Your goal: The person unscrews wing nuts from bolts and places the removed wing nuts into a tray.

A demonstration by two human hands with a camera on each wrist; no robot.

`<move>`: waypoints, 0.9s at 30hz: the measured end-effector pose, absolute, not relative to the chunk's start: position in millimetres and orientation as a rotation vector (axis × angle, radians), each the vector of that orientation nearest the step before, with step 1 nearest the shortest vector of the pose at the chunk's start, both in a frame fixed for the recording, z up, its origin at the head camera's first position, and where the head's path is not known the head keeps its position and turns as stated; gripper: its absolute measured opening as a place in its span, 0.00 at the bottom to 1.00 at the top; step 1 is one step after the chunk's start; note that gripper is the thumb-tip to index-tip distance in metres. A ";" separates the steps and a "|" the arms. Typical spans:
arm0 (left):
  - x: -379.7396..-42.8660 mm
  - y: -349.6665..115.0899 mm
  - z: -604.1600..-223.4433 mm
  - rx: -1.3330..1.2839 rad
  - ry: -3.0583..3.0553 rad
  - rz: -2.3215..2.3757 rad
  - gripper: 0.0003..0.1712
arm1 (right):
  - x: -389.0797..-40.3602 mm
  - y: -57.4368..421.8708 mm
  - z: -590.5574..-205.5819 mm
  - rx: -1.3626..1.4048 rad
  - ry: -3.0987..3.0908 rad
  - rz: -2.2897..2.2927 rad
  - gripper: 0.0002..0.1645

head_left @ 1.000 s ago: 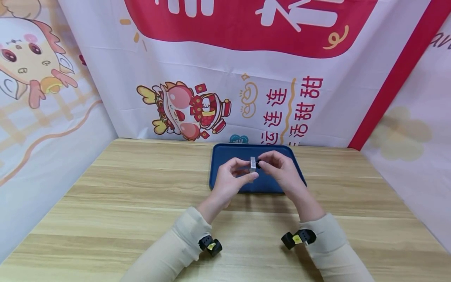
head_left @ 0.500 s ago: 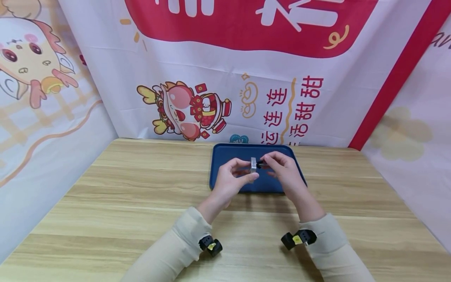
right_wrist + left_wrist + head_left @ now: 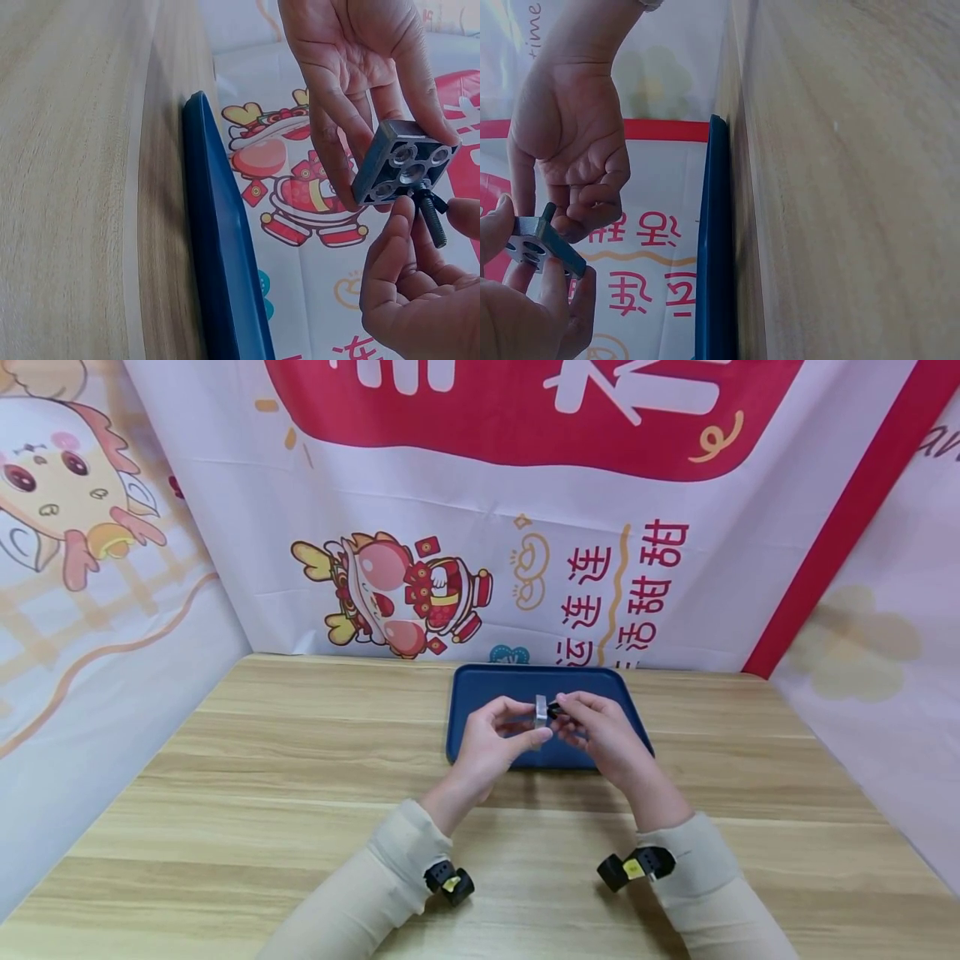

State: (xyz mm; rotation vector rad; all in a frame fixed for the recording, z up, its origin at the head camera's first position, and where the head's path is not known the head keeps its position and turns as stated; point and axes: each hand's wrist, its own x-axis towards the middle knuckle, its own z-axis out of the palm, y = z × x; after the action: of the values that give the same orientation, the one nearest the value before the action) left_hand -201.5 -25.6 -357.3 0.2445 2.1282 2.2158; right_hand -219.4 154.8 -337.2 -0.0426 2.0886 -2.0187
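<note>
My left hand (image 3: 487,739) holds a small silver-grey metal block (image 3: 541,712) upright over the tray, thumb below and fingers above. In the right wrist view, the block's face (image 3: 412,174) shows several round holes. A dark threaded bolt (image 3: 433,225) sticks out near one of its corners. On that bolt, close to the block, sits a black wing nut (image 3: 441,204). My right hand (image 3: 606,737) has its thumb and index finger at the wing nut's two sides, pinching it. The left wrist view shows the block (image 3: 551,244) between my left fingers, with the right hand's curled fingers beyond.
Below both hands lies a dark blue rectangular tray (image 3: 468,685) with a raised rim, near the back of the wooden table (image 3: 315,777). A printed cloth (image 3: 420,493) hangs behind the table, and more printed cloth stands at both sides.
My right thumb and fingers have shifted around the black wing nut, its fingers now more curled beneath. The left hand and the block stay almost where they were.
</note>
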 end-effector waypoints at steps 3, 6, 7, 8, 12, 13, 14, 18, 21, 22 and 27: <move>-201.9 -25.8 -357.7 0.244 2.125 2.219 0.18 | -219.8 155.6 -338.2 -0.067 2.082 -2.026 0.16; -201.9 -26.1 -357.8 0.247 2.123 2.220 0.18 | -220.4 156.5 -338.9 -0.100 2.075 -2.032 0.14; -201.9 -26.2 -357.8 0.248 2.124 2.218 0.18 | -220.6 156.8 -339.0 -0.113 2.076 -2.030 0.13; -201.9 -26.3 -357.7 0.249 2.126 2.217 0.18 | -220.6 156.8 -338.9 -0.118 2.074 -2.031 0.13; -201.4 -26.7 -357.1 0.244 2.128 2.213 0.19 | -221.1 158.9 -339.0 -0.146 2.082 -2.014 0.19; -201.3 -26.7 -356.9 0.240 2.127 2.212 0.19 | -221.3 159.4 -339.1 -0.150 2.084 -2.012 0.21; -201.1 -26.8 -356.6 0.236 2.127 2.210 0.19 | -221.4 160.0 -339.1 -0.154 2.087 -2.008 0.22; -200.3 -27.0 -356.0 0.222 2.119 2.207 0.19 | -221.9 161.6 -339.9 -0.186 2.097 -2.000 0.26; -200.2 -27.1 -355.9 0.221 2.115 2.210 0.19 | -222.1 162.0 -340.4 -0.222 2.108 -1.997 0.25; -200.3 -27.1 -356.0 0.222 2.114 2.211 0.19 | -222.1 161.7 -340.5 -0.231 2.115 -1.997 0.25; -200.6 -27.1 -356.7 0.220 2.114 2.214 0.19 | -221.6 160.2 -341.1 -0.274 2.188 -1.974 0.23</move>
State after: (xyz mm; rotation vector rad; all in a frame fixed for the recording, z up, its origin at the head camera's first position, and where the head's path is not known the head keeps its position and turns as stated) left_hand -200.6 -27.1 -356.7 0.2201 2.1143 2.2143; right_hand -221.6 160.2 -341.1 -0.2736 2.1883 -1.9737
